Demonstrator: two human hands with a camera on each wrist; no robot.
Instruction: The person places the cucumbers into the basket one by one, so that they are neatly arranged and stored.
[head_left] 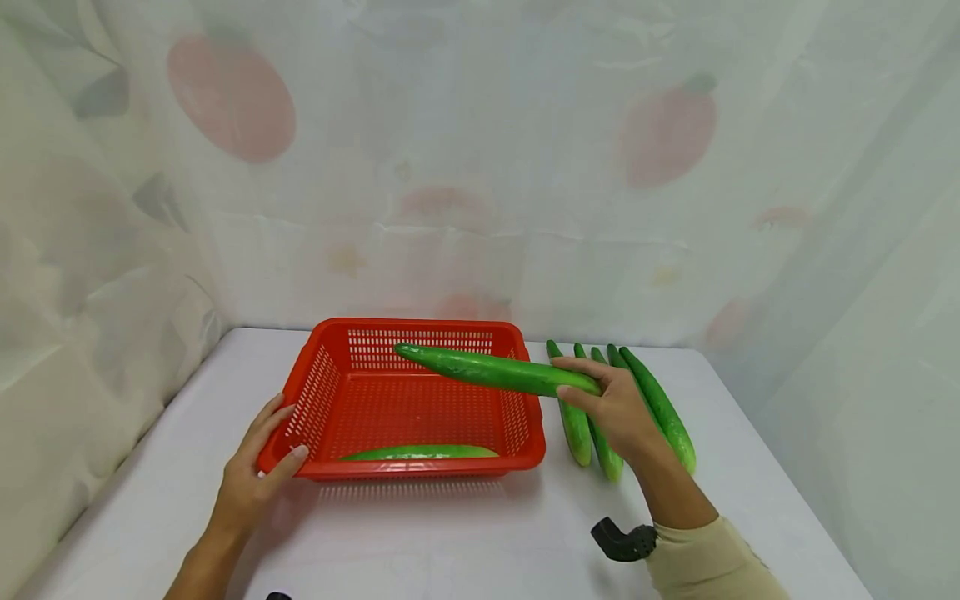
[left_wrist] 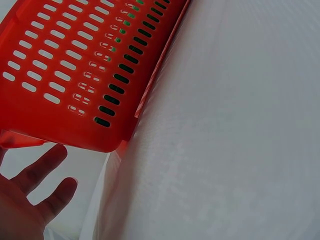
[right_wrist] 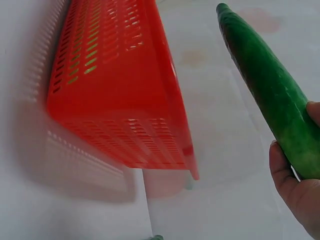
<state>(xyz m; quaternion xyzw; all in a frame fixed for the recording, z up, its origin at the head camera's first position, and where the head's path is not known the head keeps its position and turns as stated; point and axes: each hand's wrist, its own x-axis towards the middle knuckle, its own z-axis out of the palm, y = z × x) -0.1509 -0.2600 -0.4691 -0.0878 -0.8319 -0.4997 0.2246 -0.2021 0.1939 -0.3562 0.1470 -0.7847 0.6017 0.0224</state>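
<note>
My right hand (head_left: 611,404) grips the thick end of a long green cucumber (head_left: 487,371), holding it raised above the right part of a red plastic basket (head_left: 528,425). The right wrist view shows the cucumber (right_wrist: 270,85) between thumb and fingers, its narrow end pointing away, apart from the basket. Another cucumber (head_left: 420,452) lies inside the basket along the near wall, partly hidden by the rim. My left hand (head_left: 251,475) touches the basket's near left corner with fingers spread. In the left wrist view one finger (left_wrist: 42,167) reaches the rim.
Several cucumbers (head_left: 660,408) lie side by side on the white tabletop (head_left: 420,542) right of the basket, partly behind my right hand. Printed sheeting (head_left: 465,167) hangs behind the table and along both sides. A black device (head_left: 626,540) sits at my right wrist.
</note>
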